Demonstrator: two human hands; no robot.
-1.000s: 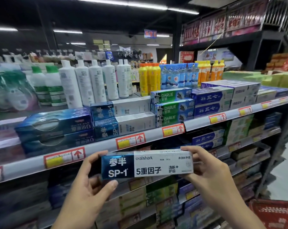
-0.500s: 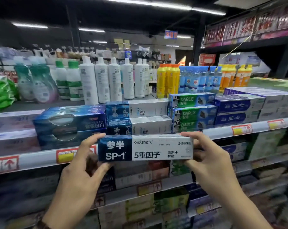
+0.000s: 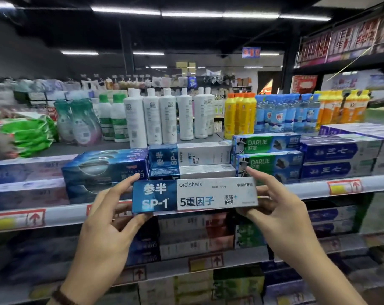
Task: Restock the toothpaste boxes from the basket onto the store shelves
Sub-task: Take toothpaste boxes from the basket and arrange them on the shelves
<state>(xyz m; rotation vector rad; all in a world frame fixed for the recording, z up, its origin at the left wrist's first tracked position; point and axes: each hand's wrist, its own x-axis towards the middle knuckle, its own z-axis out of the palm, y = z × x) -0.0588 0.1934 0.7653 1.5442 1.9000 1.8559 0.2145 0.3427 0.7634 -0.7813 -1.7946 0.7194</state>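
Pinching the SP-1 box (image 3: 194, 195) by its two short ends, the left hand (image 3: 107, 219) takes the blue end and the right hand (image 3: 279, 212) the white end. Each has a forefinger curled over the top edge and a thumb under the bottom edge. The box hangs level, printed face toward the camera, in front of the top shelf (image 3: 61, 214) and just off its front edge. As far as I can judge it touches nothing but the fingers, and it is not yet set down.

Just behind it, at that front edge, two matching SP-1 boxes (image 3: 199, 155) lie stacked one on the other. I judge this slot partly stocked and the held box next in line for it. The basket is out of view, so how many boxes remain cannot be told.

The slot is tight. A dark blue box (image 3: 105, 170) sits against the stack's left end and the green Darlie boxes (image 3: 266, 150) against its right end. Blue-and-white boxes (image 3: 338, 150) lie further toward the shelf's right end. With both ends pinched, the fingers would likely meet those neighbours if the box goes in at their level; the top of the stack looks to be the free place. Toward the shelf's back edge, white bottles (image 3: 151, 117) and orange bottles (image 3: 239, 115) stand upright. The lower shelves are blurred; they seem to hold more boxes.
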